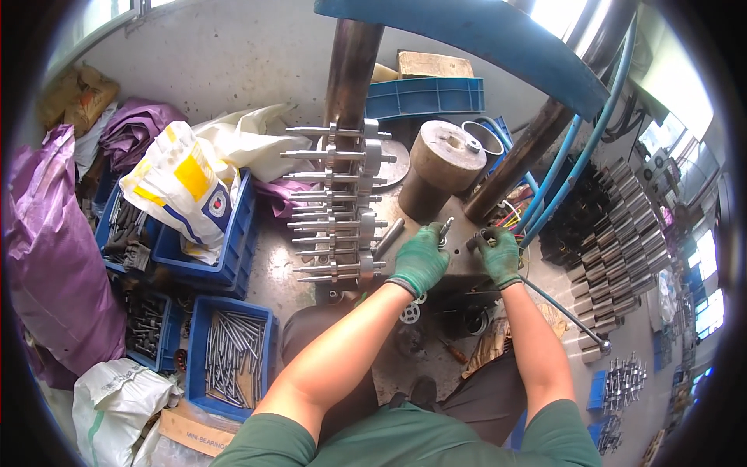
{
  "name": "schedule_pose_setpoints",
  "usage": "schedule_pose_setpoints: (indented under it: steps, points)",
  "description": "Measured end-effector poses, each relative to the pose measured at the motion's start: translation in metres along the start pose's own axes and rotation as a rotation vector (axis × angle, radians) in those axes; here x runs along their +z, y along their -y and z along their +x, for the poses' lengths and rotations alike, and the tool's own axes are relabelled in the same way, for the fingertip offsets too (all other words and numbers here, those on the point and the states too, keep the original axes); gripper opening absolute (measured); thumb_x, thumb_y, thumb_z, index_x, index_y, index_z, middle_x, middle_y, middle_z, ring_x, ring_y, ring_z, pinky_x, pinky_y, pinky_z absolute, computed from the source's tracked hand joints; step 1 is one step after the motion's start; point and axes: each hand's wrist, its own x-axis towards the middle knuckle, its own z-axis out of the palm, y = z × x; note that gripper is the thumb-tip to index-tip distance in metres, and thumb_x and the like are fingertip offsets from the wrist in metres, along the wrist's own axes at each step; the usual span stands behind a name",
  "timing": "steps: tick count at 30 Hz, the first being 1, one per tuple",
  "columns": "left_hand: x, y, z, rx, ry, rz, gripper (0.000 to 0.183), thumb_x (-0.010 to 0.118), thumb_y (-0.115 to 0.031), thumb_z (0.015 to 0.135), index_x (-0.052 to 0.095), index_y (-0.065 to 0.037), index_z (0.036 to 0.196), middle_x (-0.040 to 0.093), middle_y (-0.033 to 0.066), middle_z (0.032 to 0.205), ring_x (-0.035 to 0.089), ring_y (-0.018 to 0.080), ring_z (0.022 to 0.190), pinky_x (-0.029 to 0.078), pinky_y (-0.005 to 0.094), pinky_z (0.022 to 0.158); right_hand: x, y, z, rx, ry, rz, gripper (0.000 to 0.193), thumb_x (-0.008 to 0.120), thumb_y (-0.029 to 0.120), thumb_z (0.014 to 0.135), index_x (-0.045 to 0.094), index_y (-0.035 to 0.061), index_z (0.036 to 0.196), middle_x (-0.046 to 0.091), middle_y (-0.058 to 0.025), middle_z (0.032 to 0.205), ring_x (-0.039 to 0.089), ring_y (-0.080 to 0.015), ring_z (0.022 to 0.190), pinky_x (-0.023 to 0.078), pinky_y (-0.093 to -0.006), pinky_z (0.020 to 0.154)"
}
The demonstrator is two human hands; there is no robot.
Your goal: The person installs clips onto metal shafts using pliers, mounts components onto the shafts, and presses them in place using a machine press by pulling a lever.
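Note:
Both hands wear green gloves and work over the metal base plate (461,214) of a press-like machine. My left hand (420,258) is closed around a short shiny metal shaft (446,226), its end sticking up past the fingers. To its right, my right hand (500,257) has its fingers curled round a small dark metal part (476,239), partly hidden by the glove. Just beyond the hands stands a thick steel cylinder (440,163) with a hole in its top. Left of my left hand, a row of metal shafts with discs (338,210) is stacked beside the base.
Blue bins (268,342), one with loose steel rods (232,350), stand on the left by purple sacks (58,241). Thick machine columns (354,78) rise ahead under a blue crosspiece (482,35). A lever with a ball end (568,315) juts out at right, near stacked metal cylinders (622,241).

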Motion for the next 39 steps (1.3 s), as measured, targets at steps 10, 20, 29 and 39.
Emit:
schedule_pose_setpoints:
  steps: [10, 20, 29, 39]
  points:
    - [0.005, -0.006, -0.002, 0.138, -0.055, 0.129, 0.032, 0.070, -0.012, 0.086, 0.065, -0.010, 0.118, 0.068, 0.0155, 0.113, 0.069, 0.0374, 0.106, 0.057, 0.0495, 0.090, 0.003, -0.021, 0.008, 0.064, 0.031, 0.213, 0.012, 0.077, 0.006, 0.087, 0.076, -0.0007, 0.097, 0.075, -0.0169, 0.094, 0.074, -0.0302, 0.090, 0.057, -0.0389, 0.084]
    - [0.006, -0.002, -0.001, 0.184, -0.135, 0.225, 0.036, 0.074, -0.013, 0.085, 0.069, -0.010, 0.121, 0.069, 0.0166, 0.109, 0.067, 0.0396, 0.103, 0.058, 0.0502, 0.089, -0.007, -0.025, 0.012, 0.067, -0.044, 0.223, 0.017, 0.078, 0.006, 0.090, 0.076, -0.0008, 0.105, 0.077, -0.0126, 0.096, 0.073, -0.0199, 0.086, 0.058, -0.0328, 0.082]
    - [0.011, 0.010, -0.001, 0.108, -0.182, 0.081, 0.051, 0.070, -0.002, 0.083, 0.066, -0.013, 0.132, 0.067, 0.0147, 0.115, 0.066, 0.0367, 0.110, 0.054, 0.0485, 0.096, -0.050, 0.086, 0.104, -0.089, -0.218, 0.478, 0.022, 0.078, 0.009, 0.093, 0.074, 0.0004, 0.113, 0.076, -0.0080, 0.103, 0.071, -0.0154, 0.093, 0.058, -0.0293, 0.085]
    - [0.019, 0.016, 0.002, -0.033, -0.133, 0.046, 0.022, 0.069, -0.011, 0.083, 0.069, -0.003, 0.104, 0.066, 0.0216, 0.115, 0.063, 0.0403, 0.114, 0.052, 0.0478, 0.101, -0.030, 0.098, 0.159, -0.094, -0.138, 0.197, 0.032, 0.075, 0.017, 0.093, 0.077, 0.0009, 0.121, 0.078, -0.0201, 0.112, 0.075, -0.0349, 0.100, 0.058, -0.0381, 0.094]
